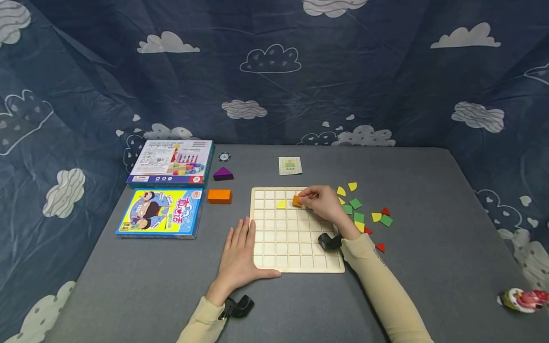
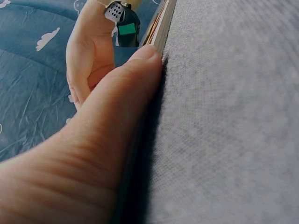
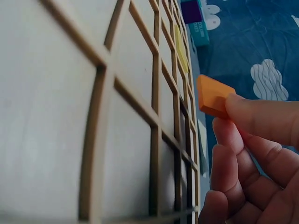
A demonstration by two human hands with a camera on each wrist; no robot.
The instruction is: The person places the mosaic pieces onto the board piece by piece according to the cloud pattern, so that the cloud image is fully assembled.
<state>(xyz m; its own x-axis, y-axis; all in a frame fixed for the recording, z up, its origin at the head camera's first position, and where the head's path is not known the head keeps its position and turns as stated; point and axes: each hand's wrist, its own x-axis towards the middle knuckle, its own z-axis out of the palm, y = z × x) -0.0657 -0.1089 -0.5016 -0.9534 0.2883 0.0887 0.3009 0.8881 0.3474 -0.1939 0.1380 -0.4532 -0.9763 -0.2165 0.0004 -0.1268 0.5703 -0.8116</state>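
A wooden grid board [image 1: 283, 237] with square cells lies in front of the person. Over its upper part the right hand [image 1: 320, 201] pinches a small orange square tile [image 3: 214, 95] between thumb and fingers. In the right wrist view the tile is held just off the board's surface. One yellow rounded tile [image 1: 280, 204] sits in a cell to the left of it. The left hand [image 1: 240, 252] rests along the board's lower left corner with its fingers straight. Its thumb [image 2: 133, 79] touches the board's near edge.
Loose green tiles [image 1: 359, 217], yellow tiles [image 1: 341, 191] and red tiles [image 1: 380, 247] lie right of the board. A pattern card [image 1: 290, 166] is behind it. Two boxes, one blue [image 1: 159, 213], stand left, near an orange block [image 1: 219, 196], a purple prism [image 1: 223, 174] and a chip [image 1: 224, 156]. A figurine [image 1: 523, 300] is far right.
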